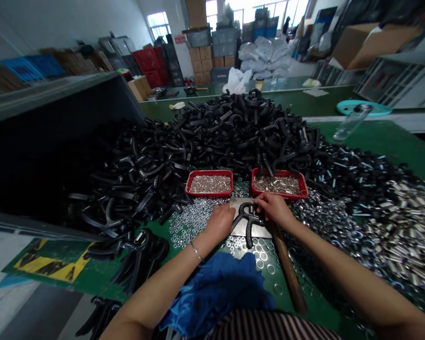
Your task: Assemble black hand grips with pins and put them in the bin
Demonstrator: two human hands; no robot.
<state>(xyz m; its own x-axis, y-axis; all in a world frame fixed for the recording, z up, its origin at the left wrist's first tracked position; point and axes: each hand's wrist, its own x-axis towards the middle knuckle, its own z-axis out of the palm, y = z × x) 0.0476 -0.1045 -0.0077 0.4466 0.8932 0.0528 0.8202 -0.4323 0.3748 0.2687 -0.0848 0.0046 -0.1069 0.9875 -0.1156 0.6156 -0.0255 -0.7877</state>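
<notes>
On a flat metal plate lies a black hook-shaped part with a curved top and branching arms. My left hand is closed around the end of its left arm. At the plate's upper right, my right hand has thumb and forefinger pinched together beside the part; whatever sits between those fingertips is too small to make out. A hammer's wooden handle runs from under the right hand toward my body, its head hidden. Two red trays, the left one and the right one, hold small metal pieces just beyond my hands.
A big heap of black parts fills the bench behind the trays. Loose nuts and rings surround the plate. Metal sleeves pile at right. A blue cloth lies before me; a grey crate stands left.
</notes>
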